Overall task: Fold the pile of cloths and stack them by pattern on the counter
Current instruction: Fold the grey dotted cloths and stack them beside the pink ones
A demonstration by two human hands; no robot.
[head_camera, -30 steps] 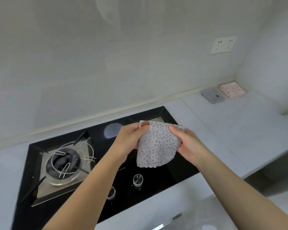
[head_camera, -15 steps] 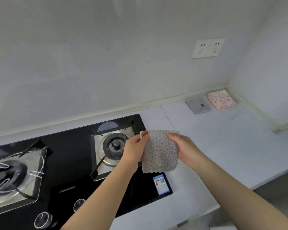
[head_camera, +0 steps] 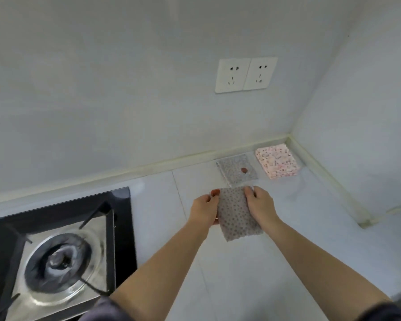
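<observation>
**Dotted cloth held up in both your hands, near the folded ones**

You held the dotted cloth by its upper edge over the pale counter, with one hand at each top corner. Your left hand pinched the left corner, thumb on the side facing you and the other fingers curled behind the fabric. Your right hand gripped the right corner, its fingers bent over the top edge. Both hands were closed on the fabric. The cloth hung between your wrists as a narrow rectangle, pale grey with small dark dots, its lower edge slanting a little to the right. Whether that lower edge touched the counter could not be told.

A small reddish spot showed at the tip of your left thumb, by the cloth's upper left corner. It could not be told whether it was a nail or a mark on the fabric.

Just beyond your hands a folded dotted cloth lay flat on the counter at the foot of the wall, with a reddish mark near its middle. To its right, with a narrow gap between them, lay a pink patterned cloth, folded square and close to the corner of the room.

On your left sat a black glass hob with a steel burner. Two white sockets were set in the wall above the folded cloths. Your dark sleeves showed at the bottom edge of the view.
</observation>
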